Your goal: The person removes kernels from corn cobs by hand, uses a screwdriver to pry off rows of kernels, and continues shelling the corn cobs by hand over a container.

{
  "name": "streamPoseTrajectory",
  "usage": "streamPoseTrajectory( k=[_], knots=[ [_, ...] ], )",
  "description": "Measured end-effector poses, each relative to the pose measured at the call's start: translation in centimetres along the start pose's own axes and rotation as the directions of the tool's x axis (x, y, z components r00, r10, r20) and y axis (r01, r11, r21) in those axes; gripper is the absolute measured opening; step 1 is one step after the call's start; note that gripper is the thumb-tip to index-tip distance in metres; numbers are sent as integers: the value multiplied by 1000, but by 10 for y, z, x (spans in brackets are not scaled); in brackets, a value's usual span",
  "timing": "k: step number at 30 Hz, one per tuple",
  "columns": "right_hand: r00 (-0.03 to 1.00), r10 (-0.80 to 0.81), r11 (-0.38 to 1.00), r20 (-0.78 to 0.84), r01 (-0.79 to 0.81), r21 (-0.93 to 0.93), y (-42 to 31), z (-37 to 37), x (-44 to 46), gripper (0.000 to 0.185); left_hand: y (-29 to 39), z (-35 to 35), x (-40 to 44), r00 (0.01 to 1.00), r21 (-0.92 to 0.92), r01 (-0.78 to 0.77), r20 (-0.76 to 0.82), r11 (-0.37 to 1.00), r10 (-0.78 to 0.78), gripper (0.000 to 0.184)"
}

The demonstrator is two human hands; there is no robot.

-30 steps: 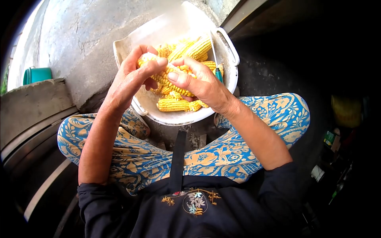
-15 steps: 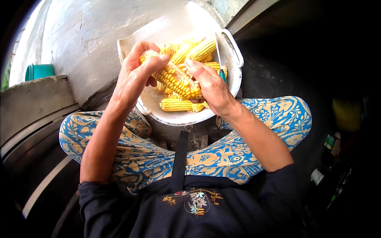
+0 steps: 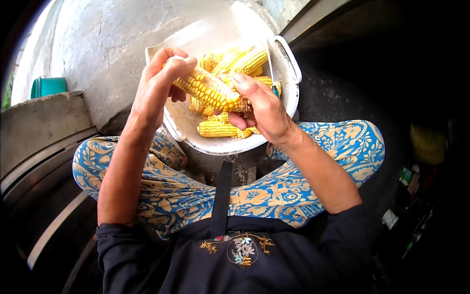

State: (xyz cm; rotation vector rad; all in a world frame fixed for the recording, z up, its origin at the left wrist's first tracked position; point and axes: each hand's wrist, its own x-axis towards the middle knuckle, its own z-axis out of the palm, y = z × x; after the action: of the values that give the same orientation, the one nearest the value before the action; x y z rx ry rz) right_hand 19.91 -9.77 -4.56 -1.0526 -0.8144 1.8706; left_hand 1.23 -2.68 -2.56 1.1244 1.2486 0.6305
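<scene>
A partly shelled corn cob (image 3: 208, 93) is held over the white basin (image 3: 171, 128), with a bare pale strip along its upper side and yellow kernels below. My left hand (image 3: 165, 76) wraps round its far left end. Around the right end close the fingers and thumb of my right hand (image 3: 259, 100). Beneath the cob, several yellow corn cobs (image 3: 218, 129) lie in the basin. A screwdriver-like tool with a teal handle (image 3: 274, 90) and a thin pale shaft leans inside the basin's right side, its lower part hidden.
The basin stands between my crossed legs in blue patterned trousers (image 3: 323, 152). A grey concrete wall (image 3: 98, 44) rises behind it. On a ledge at left sits a teal container (image 3: 50, 87). Assorted objects, including a yellowish one (image 3: 427, 142), lie in shadow at right.
The cob and my left hand have shifted slightly left. My right hand has turned a little, and its fingers now show beneath the cob's right end.
</scene>
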Motion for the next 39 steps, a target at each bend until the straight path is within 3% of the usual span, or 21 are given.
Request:
streamPoseTrajectory(
  k=[2, 4, 6, 11, 15, 20, 21, 24, 26, 28, 29, 32, 39],
  knots=[
    [996, 14, 998, 91, -20, 63, -5, 0, 1, 43, 0, -4, 3, 1000, -13, -13, -22, 1000, 13, 34],
    [994, -57, 996, 93, 64, -65, -10, 4, -1, 44, 0, -8, 5, 999, -34, 20, -26, 999, -21, 35],
    [995, -59, 995, 84, 65, -74, -8, 6, -1, 44, -3, -7, 5, 999, -53, 10, -33, 999, -12, 35],
    [999, -51, 999, -14, 51, 14, 1, 8, -2, 30, -6, -2, 2, 998, -24, 29, -51, 999, -31, 34],
    [993, -47, 997, -112, 53, 53, 3, 11, -3, 29, -7, 4, 1, 998, -23, 36, -46, 999, -37, 33],
    [985, -3, 1000, -171, 6, 15, 16, 0, 3, 40, -2, 17, -9, 997, 124, -59, -41, 991, 65, 31],
    [991, 3, 1000, -135, -1, 15, 18, -4, 5, 49, -3, 17, -8, 997, 142, -69, -32, 987, 75, 32],
    [989, 43, 997, -141, -35, 62, 15, -4, 7, 44, -6, 13, -6, 997, 67, -58, -38, 996, 61, 39],
    [986, 126, 991, -113, -130, -31, 3, -7, 7, 50, -7, 14, -7, 999, 67, -35, -18, 997, 36, 38],
    [980, -196, 907, -26, 171, -385, 9, -5, 15, 63, -8, 16, -8, 1000, 67, -16, 6, 998, 15, 36],
    [970, -241, 818, -31, 186, -544, 13, -5, 16, 60, -9, 19, -10, 998, 62, 4, 54, 998, -8, 33],
    [990, -132, 769, -39, 78, -634, 10, 0, 14, 55, -14, 24, -14, 994, 92, 6, 108, 996, -16, 29],
    [962, -242, 881, -127, 163, -444, 27, -6, 17, 40, -15, 25, -13, 994, 72, 22, 108, 997, -29, 30]
  ],
)
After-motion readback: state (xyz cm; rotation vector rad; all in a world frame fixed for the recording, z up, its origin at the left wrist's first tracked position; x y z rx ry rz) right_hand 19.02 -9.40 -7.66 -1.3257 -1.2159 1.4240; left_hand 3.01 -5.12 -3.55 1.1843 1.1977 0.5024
